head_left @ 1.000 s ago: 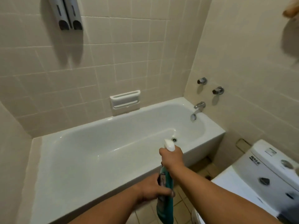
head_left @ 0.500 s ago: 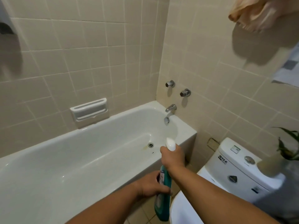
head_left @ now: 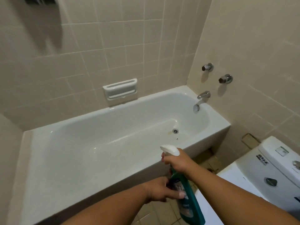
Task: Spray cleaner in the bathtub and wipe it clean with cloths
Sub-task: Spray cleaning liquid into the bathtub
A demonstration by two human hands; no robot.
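Spraying looks about to start, and the aim is the weak point. The spray bottle hangs tilted just outside the near edge of the bathtub, toward its right end, with its white trigger head above the near rim and pointing left into the basin. From that spot a squeeze could wet only the near wall or the rim. Mist could also drift down onto the tiled floor and leave it slick underfoot. The tilt may let the pump draw air if the bottle is low, though I cannot tell the fill level.

The right hand wraps the neck just under the trigger head, its fingers curled round the front. Whether one sits on the trigger itself is hidden. The left hand grips the bottle's body lower down, thumb laid across the label. Both hands are taken up, and no cloth is in view, so the wiping would need one fetched.

The bottle is teal-green plastic with a printed label and a smooth white head. The tub is glossy white, with a yellowish stain and a few dark specks beside the drain at the far right — the patch most in need of cleaner.
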